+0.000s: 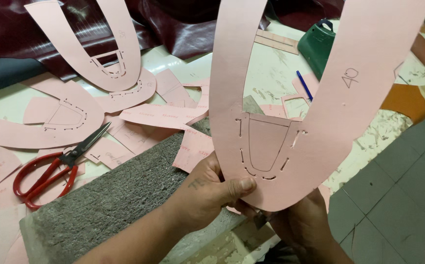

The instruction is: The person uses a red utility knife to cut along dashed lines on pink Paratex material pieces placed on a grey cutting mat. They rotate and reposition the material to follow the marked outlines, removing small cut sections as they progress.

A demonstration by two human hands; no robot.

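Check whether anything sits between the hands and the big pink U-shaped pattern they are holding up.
Nothing visible does. The left hand grips the pink U-shaped pattern at its bottom curve, thumb flat on the front. The right hand is behind and below the same curve, partly hidden; a small dark object shows there, unclear.

Soft, even light is falling on your bench, casting only faint shadows. The glossy dark maroon leather sheet (pixel 173 24) is catching mild glare, and edges are blurring slightly.
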